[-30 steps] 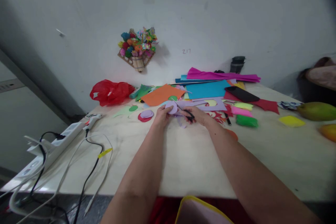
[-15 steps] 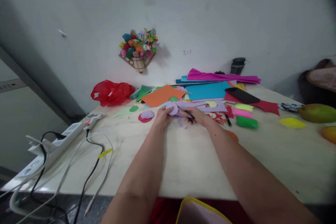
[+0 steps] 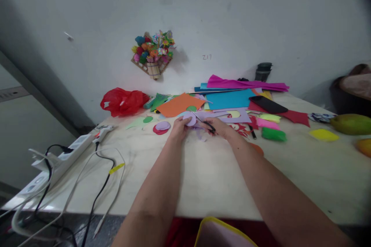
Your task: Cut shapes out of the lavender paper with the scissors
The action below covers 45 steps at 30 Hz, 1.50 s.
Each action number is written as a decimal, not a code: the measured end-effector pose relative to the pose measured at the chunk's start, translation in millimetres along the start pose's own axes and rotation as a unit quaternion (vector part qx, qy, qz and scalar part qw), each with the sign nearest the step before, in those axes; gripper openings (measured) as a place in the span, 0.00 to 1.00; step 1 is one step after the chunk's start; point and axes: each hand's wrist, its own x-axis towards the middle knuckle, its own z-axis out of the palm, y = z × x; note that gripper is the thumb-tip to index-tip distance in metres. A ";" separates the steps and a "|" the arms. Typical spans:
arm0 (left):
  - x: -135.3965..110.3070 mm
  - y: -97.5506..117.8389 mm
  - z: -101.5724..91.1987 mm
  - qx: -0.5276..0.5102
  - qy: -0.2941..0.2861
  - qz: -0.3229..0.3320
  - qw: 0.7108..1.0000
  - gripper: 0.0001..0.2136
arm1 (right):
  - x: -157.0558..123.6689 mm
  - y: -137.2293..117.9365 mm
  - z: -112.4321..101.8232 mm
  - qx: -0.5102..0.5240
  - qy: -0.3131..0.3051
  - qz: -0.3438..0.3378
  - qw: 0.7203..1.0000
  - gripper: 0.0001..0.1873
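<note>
My left hand (image 3: 179, 127) pinches a small lilac paper piece (image 3: 191, 120) just above the pale table (image 3: 203, 170). My right hand (image 3: 219, 128) is closed round black-handled scissors (image 3: 206, 124), whose blades reach up-left into the lilac piece. Lilac scraps (image 3: 200, 134) lie under the hands. A red and lilac stack of paper circles (image 3: 161, 127) rests just left of my left hand.
Coloured paper sheets (image 3: 228, 98), a black phone (image 3: 267, 104), a green lump (image 3: 273, 134) and a marker (image 3: 252, 131) crowd the far side. A red plastic bag (image 3: 123, 101) lies far left, a power strip (image 3: 62, 154) with cables hangs at the left edge, and mangoes (image 3: 350, 123) sit right.
Almost nothing differs; both hands stay together over the lilac piece, and the view has shifted only slightly.
</note>
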 end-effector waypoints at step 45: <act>-4.3 3.6 1.5 -0.015 0.012 -0.014 1.000 0.10 | 7.8 9.3 -1.8 0.011 0.005 -0.035 0.999 0.20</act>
